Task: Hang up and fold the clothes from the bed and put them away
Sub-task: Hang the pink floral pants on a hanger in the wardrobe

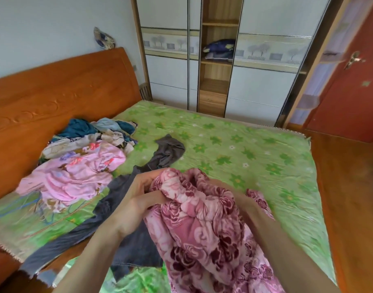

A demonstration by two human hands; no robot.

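We see two hands, left hand [137, 195] in a firm grip on one pink flowered blanket [204, 225], right hand [242, 199] half buried in it, grip unclear, over the bed [234, 144] with one clothes pile [84, 157] and one gray garment [122, 210].

An orange wooden headboard [61, 85] runs along the left; a patterned blue-and-white cloth object [103, 38] sits on the wall above its top right corner; a red-brown door [354, 92] with a brass handle [354, 59] stands at the right edge; wooden floor [350, 187] below it
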